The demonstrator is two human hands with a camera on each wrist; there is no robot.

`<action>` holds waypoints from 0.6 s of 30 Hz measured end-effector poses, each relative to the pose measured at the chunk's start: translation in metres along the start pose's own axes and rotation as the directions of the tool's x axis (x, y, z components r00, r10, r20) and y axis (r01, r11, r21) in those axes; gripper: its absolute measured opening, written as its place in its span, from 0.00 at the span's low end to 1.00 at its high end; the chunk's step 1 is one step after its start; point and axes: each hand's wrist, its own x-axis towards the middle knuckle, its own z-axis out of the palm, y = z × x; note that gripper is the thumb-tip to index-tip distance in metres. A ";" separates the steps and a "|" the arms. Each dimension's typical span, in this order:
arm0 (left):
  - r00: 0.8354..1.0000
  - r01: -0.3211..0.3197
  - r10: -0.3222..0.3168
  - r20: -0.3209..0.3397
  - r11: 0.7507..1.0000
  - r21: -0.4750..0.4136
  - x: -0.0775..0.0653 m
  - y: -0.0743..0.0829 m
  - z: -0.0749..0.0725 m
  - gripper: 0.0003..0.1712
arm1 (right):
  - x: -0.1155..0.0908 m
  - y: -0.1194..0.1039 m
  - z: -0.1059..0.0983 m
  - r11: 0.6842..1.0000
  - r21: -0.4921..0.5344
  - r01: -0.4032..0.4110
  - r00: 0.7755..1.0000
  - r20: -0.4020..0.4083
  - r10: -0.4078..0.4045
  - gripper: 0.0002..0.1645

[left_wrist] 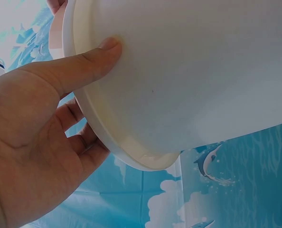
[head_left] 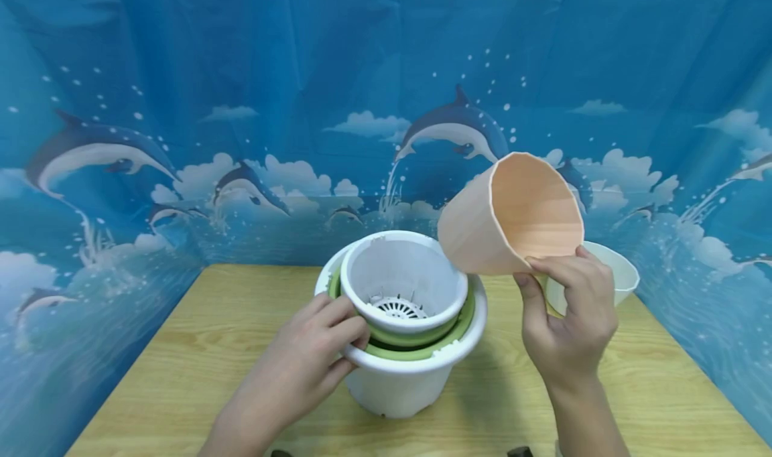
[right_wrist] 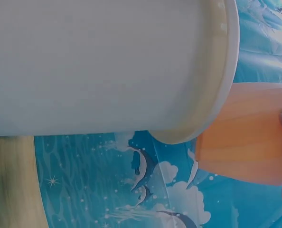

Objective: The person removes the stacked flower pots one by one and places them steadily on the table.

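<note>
My left hand (head_left: pixel 313 353) grips the left rim of a large white flower pot (head_left: pixel 398 393) standing on the table. In the left wrist view the thumb (left_wrist: pixel 96 61) presses the pot's outer wall while the fingers go over the rim. Nested inside are green pot rims (head_left: pixel 401 354) and a smaller white pot (head_left: pixel 398 263) with a slotted bottom. My right hand (head_left: pixel 569 303) pinches the lower rim of a peach-coloured pot (head_left: pixel 473 229) between thumb and fingers. This pot is held tilted in the air, its mouth towards me, overlapping the nested pots' right edge in the head view.
Behind the right hand stands a pale, whitish pot (head_left: pixel 612 266), partly hidden. The wooden table (head_left: pixel 241 309) ends at a blue dolphin-print curtain (head_left: pixel 338 75) at the back and sides. Two small dark objects (head_left: pixel 520 451) show at the bottom edge.
</note>
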 end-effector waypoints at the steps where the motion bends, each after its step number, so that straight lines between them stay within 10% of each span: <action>1: 1.000 -0.003 0.003 -0.003 1.000 -0.001 0.000 0.000 0.000 0.19 | 0.001 0.000 0.000 1.000 -0.010 -0.001 1.000 0.002 0.001 0.27; 18: 1.000 -0.022 0.022 -0.013 1.000 0.011 0.000 -0.001 0.000 0.20 | -0.012 0.025 -0.006 0.998 -0.058 -0.018 0.997 0.069 0.023 0.24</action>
